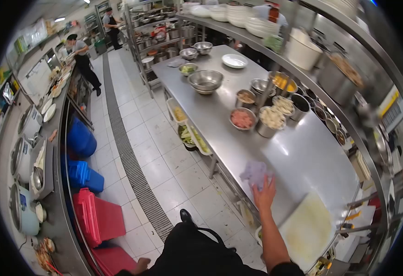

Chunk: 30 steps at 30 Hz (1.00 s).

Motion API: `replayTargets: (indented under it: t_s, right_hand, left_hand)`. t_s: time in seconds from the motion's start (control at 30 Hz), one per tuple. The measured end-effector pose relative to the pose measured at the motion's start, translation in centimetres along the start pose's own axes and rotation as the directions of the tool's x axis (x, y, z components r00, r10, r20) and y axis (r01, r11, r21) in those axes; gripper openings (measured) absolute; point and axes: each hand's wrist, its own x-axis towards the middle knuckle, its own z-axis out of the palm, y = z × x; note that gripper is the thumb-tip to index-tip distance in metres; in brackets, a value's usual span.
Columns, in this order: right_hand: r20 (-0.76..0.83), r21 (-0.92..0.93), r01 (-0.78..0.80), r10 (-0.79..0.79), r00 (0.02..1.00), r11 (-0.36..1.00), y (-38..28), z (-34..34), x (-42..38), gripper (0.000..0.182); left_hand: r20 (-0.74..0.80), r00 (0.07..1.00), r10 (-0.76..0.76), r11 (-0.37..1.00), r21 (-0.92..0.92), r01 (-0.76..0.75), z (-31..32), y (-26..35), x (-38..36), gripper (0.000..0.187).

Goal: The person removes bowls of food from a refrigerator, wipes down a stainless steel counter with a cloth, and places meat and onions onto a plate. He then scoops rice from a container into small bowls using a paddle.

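Observation:
My right hand (264,193) reaches onto the steel table and grips a crumpled pale purple cloth (254,173), pressing it on the tabletop near the edge. Just right of my forearm lies a worn whitish cutting board (309,225). Beyond the cloth stand a bowl of pink chopped food (243,119) and a steel container of pale chunks (272,118). Low at the bottom edge, my left hand (141,266) hangs near my dark clothing, partly cut off; its fingers are too hidden to read.
Steel bowls (205,81) and a white plate (234,60) sit farther along the steel table (201,120). A shelf (256,40) with stacked plates runs above it. Red bins (99,218) and blue bins (82,137) line the left counter. Two people (81,57) stand farther back.

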Motion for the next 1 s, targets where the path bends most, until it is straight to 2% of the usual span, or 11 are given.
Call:
replayTargets:
  t_s: [0.03, 0.1, 0.17, 0.2, 0.27, 0.37, 0.43, 0.53, 0.7, 0.9, 1.0]
  right_hand:
    - [-0.112, -0.140, -0.104, 0.088, 0.990, 0.985, -0.9, 3.9, 2.7, 0.054]
    - [-0.234, -0.264, -0.215, 0.154, 0.960, 0.940, -4.7, 7.4, 6.4, 0.051]
    - [0.287, -0.340, 0.016, 0.087, 0.954, 0.940, -9.2, 8.7, 9.0, 0.043]
    - [0.413, -0.121, 0.151, -0.088, 0.906, 0.981, -9.9, 9.5, 10.4, 0.036]
    - [0.386, -0.090, 0.156, -0.110, 0.916, 0.984, -11.8, 9.1, 11.7, 0.037]
    - [0.278, -0.012, 0.098, -0.091, 0.956, 0.995, -14.3, 6.9, 13.7, 0.047]
    - [0.103, -0.286, 0.211, -0.189, 0.977, 0.935, -15.2, 5.8, 14.4, 0.059]
    - [0.075, -0.222, -0.083, 0.102, 0.992, 0.972, -12.1, 10.5, 14.1, 0.067]
    - [0.061, -0.177, -0.101, 0.114, 0.992, 0.979, -13.3, 21.6, 15.8, 0.068]
    - [0.052, -0.167, -0.259, 0.271, 0.961, 0.951, -20.2, 28.6, 31.0, 0.060]
    - [0.018, -0.168, -0.318, 0.325, 0.945, 0.933, -19.0, 32.8, 38.2, 0.057]
  left_hand:
    - [0.149, 0.870, -0.470, 0.815, -0.305, 0.493, -0.9, -0.1, -0.5, 0.024]
    - [0.124, 0.925, -0.360, 0.903, -0.204, 0.379, -4.0, -0.1, 1.2, 0.023]
    - [0.115, 0.989, -0.098, 0.994, 0.049, 0.093, -8.4, 0.1, 3.9, 0.022]
    - [-0.118, 0.971, -0.209, 0.974, -0.116, 0.195, -8.9, 2.3, 5.2, 0.025]
    - [-0.136, 0.776, -0.616, 0.691, -0.566, 0.450, -12.0, 8.1, 11.5, 0.030]
    - [-0.183, 0.892, -0.413, 0.798, -0.546, 0.257, -16.7, 16.8, 20.3, 0.033]
    - [-0.177, 0.938, -0.299, 0.774, -0.620, 0.130, -19.0, 24.6, 25.9, 0.033]
    - [-0.119, 0.988, -0.097, 0.767, -0.641, -0.002, -21.4, 35.9, 35.3, 0.036]
    - [0.023, 0.981, 0.194, 0.738, -0.662, -0.131, -24.6, 58.0, 45.2, 0.052]
    - [0.012, 0.998, 0.061, 0.742, -0.669, -0.037, -26.5, 78.2, 57.8, 0.061]
    - [0.113, 0.993, 0.031, 0.735, -0.676, 0.054, -26.8, 80.8, 65.3, 0.053]
